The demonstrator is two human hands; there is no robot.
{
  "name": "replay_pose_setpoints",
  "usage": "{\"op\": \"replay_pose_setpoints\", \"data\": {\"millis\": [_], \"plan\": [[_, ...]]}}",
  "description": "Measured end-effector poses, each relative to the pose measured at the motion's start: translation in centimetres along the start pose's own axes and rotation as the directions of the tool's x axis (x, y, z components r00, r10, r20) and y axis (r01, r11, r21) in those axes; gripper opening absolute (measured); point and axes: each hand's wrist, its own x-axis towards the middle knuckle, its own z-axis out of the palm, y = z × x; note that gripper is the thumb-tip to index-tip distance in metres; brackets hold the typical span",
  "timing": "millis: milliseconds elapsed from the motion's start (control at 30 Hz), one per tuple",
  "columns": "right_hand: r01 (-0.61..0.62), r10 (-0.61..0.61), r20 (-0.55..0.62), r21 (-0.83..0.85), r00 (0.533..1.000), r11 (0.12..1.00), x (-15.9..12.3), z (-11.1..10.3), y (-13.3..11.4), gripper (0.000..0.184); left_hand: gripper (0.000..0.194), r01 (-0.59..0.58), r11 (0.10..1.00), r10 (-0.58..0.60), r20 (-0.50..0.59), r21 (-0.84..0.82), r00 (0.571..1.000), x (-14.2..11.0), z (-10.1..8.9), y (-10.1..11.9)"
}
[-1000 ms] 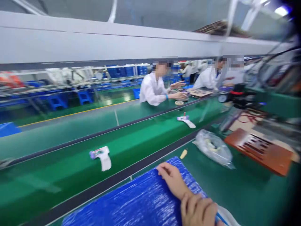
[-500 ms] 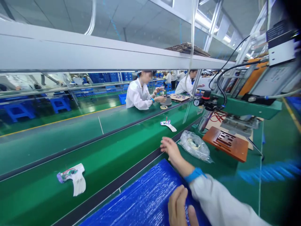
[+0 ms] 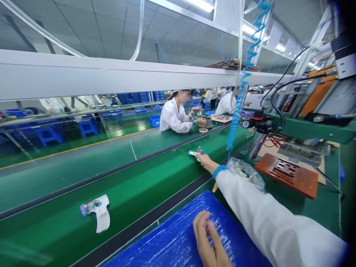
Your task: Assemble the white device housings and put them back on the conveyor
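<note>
My right hand (image 3: 205,161), with a blue band at its wrist, reaches over the green conveyor belt (image 3: 144,185). Its fingers are closed on one end of a white handle-shaped plastic shell (image 3: 192,152) with purple and red parts; fingers hide some of it. My left hand (image 3: 208,239) hovers over or rests on a blue plastic-wrapped mat (image 3: 167,241), fingers loosely bent and apart, holding nothing. Farther left on the belt lies another white pistol-shaped shell half (image 3: 102,215), with a green circuit board, red wire and purple end piece.
To the right, a clear plastic bag (image 3: 250,174) lies beside a press machine with an orange-brown fixture plate (image 3: 286,174). A blue coiled air hose (image 3: 240,100) hangs in front. Across the belt, a co-worker in white (image 3: 176,116) sits near a tape roll (image 3: 203,130).
My right hand has stretched forward onto the belt and closed on the farther white shell. My left hand stays over the blue mat. The view has shifted, and the coiled hose now hangs upright.
</note>
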Motion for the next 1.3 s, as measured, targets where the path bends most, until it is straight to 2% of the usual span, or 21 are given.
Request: {"op": "replay_pose_setpoints", "data": {"millis": [100,167,200,267,333,400,467,533,600,667,733,833,867,933,1033,1100,1167,1233,1300], "plan": [[-0.001,-0.006,0.055,0.126,0.998,0.992,-5.3,2.8,-0.3,0.033,0.041,-0.025,0.997,0.027,-0.024,0.07,0.999,1.4,-1.6,0.6],[-0.035,0.011,0.108,0.221,0.994,0.975,-9.9,4.1,0.5,0.037,0.049,0.033,0.997,-0.034,0.017,0.064,0.999,2.4,-2.7,0.9],[-0.077,0.022,0.159,0.353,0.987,0.932,-12.2,4.4,1.1,0.041,0.052,0.074,0.996,-0.076,0.056,0.044,0.995,3.0,-3.1,1.0],[-0.186,0.039,0.282,0.516,0.959,0.836,-15.8,4.0,2.6,0.048,0.058,0.144,0.99,-0.143,0.14,0.0,0.98,3.9,-4.0,0.9],[-0.233,0.036,0.367,0.508,0.929,0.829,-17.1,2.6,3.9,0.048,0.061,0.158,0.987,-0.153,0.2,-0.008,0.968,4.7,-4.7,0.7],[-0.191,0.041,0.343,0.416,0.939,0.889,-16.0,0.8,5.0,0.049,0.06,0.129,0.991,-0.135,0.253,0.038,0.958,5.3,-5.4,0.4],[-0.122,0.035,0.251,0.337,0.967,0.934,-13.7,-0.7,5.6,0.042,0.058,0.101,0.987,-0.137,0.338,0.122,0.931,5.9,-6.3,0.3],[-0.058,-0.031,0.276,0.307,0.961,0.95,-11.7,-1.2,6.0,0.038,0.055,0.02,0.963,-0.129,0.392,0.269,0.911,6.5,-7.3,0.4],[-0.044,-0.108,0.392,0.36,0.914,0.932,-10.8,-0.8,6.1,0.036,0.05,-0.161,0.872,-0.031,0.38,0.462,0.924,6.9,-8.0,0.6],[-0.106,-0.15,0.498,0.449,0.854,0.887,-11.0,-0.1,6.3,0.034,0.044,-0.345,0.733,0.123,0.384,0.587,0.915,7.0,-8.4,0.9],[-0.18,-0.155,0.557,0.499,0.816,0.848,-11.7,0.4,6.4,0.033,0.047,-0.47,0.673,0.203,0.469,0.571,0.86,6.7,-8.3,1.2],[-0.161,-0.205,0.575,0.52,0.792,0.839,-12.4,0.2,6.6,0.031,0.053,-0.549,0.669,0.185,0.603,0.501,0.776,5.7,-7.2,1.5],[-0.133,-0.236,0.57,0.531,0.787,0.837,-12.4,0.0,6.7,0.03,0.055,-0.551,0.651,0.168,0.61,0.521,0.775,5.3,-6.8,1.4],[-0.096,-0.279,0.548,0.558,0.789,0.824,-12.2,-0.2,6.8,0.029,0.062,-0.532,0.605,0.15,0.571,0.593,0.807,4.6,-5.9,1.1],[-0.129,-0.238,0.538,0.557,0.808,0.82,-11.9,-0.1,7.1,0.033,0.058,-0.497,0.608,0.187,0.497,0.619,0.848,4.1,-5.1,0.4],[-0.168,-0.189,0.545,0.537,0.817,0.826,-11.9,0.2,7.1,0.036,0.054,-0.45,0.686,0.202,0.445,0.572,0.872,4.0,-4.9,0.1],[-0.203,-0.155,0.55,0.534,0.821,0.821,-12.0,0.3,7.0,0.037,0.052,-0.331,0.806,0.165,0.35,0.49,0.922,4.2,-5.0,-0.1],[-0.243,-0.131,0.553,0.551,0.823,0.798,-12.2,0.4,6.7,0.036,0.05,-0.142,0.924,0.05,0.257,0.355,0.965,4.5,-5.2,-0.1],[-0.277,-0.119,0.563,0.566,0.818,0.777,-12.5,0.5,6.6,0.034,0.04,0.026,0.981,-0.068,0.219,0.191,0.973,4.8,-5.4,0.0]]}}
